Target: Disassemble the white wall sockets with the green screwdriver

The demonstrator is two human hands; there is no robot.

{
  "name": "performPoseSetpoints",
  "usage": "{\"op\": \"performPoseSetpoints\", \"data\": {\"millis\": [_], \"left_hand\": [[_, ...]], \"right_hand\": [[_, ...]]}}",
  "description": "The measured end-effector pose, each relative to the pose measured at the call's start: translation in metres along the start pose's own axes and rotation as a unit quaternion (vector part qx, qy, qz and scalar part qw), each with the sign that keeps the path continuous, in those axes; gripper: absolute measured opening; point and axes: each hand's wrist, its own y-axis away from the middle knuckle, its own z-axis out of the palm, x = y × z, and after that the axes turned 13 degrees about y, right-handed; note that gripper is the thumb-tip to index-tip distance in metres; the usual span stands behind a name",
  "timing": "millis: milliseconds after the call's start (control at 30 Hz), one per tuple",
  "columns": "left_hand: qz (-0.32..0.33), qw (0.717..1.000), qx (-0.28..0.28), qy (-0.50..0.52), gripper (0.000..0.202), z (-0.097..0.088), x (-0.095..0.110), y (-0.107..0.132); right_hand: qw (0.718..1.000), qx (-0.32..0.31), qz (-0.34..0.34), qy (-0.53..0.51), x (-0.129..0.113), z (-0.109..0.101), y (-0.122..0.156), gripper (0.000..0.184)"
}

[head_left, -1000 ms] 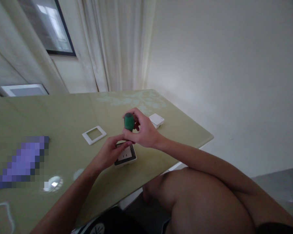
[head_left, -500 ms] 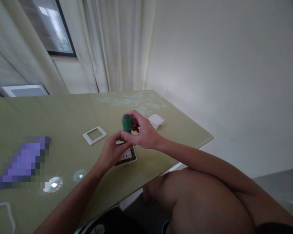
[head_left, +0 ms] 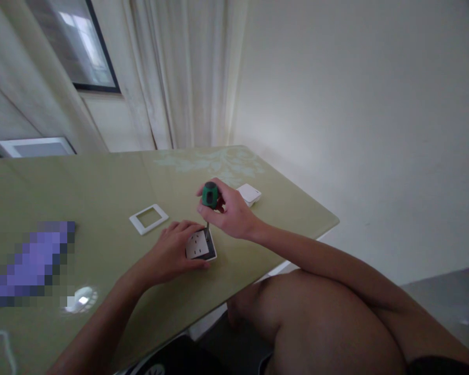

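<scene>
A green and black screwdriver (head_left: 210,195) stands nearly upright, its handle in the fingers of my right hand (head_left: 234,211). Its metal shaft reaches down to the dark right-hand border of a wall socket (head_left: 197,246). The socket has a white face with slots and lies face up on the table. Around the socket's left part curls my left hand (head_left: 175,247), fingers along the far edge and thumb along the near edge. A white rectangular frame (head_left: 149,219) lies flat to the left, beyond my left hand.
A white switch-like block (head_left: 249,194) lies behind my right hand. On the left of the glossy greenish table (head_left: 113,192) is a blurred-out purple object (head_left: 35,260), with a white cable (head_left: 8,346) near the front. A wall rises beyond the right edge.
My left hand has moved from the screwdriver's lower part down to the socket and grips its sides. The screwdriver stays in my right hand, with its shaft now visible against the socket.
</scene>
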Motion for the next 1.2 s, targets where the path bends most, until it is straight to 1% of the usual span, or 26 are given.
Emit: {"op": "performPoseSetpoints", "data": {"millis": [33, 100, 267, 400, 500, 600, 800, 967, 1100, 1200], "left_hand": [[-0.003, 1.0, -0.021, -0.022, 0.074, -0.0012, -0.0003, 0.0019], [0.005, 0.999, -0.035, -0.033, 0.068, -0.0022, 0.0001, 0.0042], [0.04, 0.998, -0.035, 0.017, 0.056, -0.0023, 0.0006, 0.0044], [0.019, 0.999, -0.026, 0.04, 0.05, -0.0034, 0.0033, 0.0036], [0.012, 0.999, -0.018, 0.038, 0.049, -0.0043, 0.007, 0.0036], [0.024, 0.999, -0.015, 0.037, 0.049, -0.0043, 0.0073, 0.0044], [0.031, 0.999, -0.025, 0.01, 0.053, -0.0018, 0.006, 0.0056], [0.04, 0.998, -0.042, -0.017, 0.054, -0.0019, 0.0069, 0.0068], [0.061, 0.996, -0.054, -0.019, 0.048, -0.0017, 0.0047, 0.0095], [0.067, 0.996, -0.053, 0.0, 0.044, -0.0015, 0.0052, 0.0104]], "right_hand": [[1.0, 0.003, 0.002, -0.003, 0.0007, -0.0005, 0.0004, 0.022], [1.0, 0.006, 0.007, -0.009, 0.0016, -0.0014, 0.0013, 0.023], [1.0, 0.0, 0.014, -0.02, 0.0003, -0.0041, 0.0026, 0.026], [0.999, 0.021, 0.012, -0.026, -0.0003, -0.0058, 0.0025, 0.025], [0.999, 0.031, 0.019, -0.023, 0.0008, -0.006, 0.0025, 0.026], [0.999, 0.037, 0.025, -0.023, 0.0018, -0.0064, 0.0025, 0.029], [0.998, 0.045, 0.024, -0.022, 0.0032, -0.0081, 0.0025, 0.027], [0.997, 0.065, 0.031, -0.016, 0.003, -0.0081, 0.0003, 0.026], [0.996, 0.085, 0.029, 0.023, 0.0035, -0.0065, -0.0029, 0.024], [0.995, 0.086, 0.014, 0.039, 0.0058, -0.0043, -0.0041, 0.022]]}}
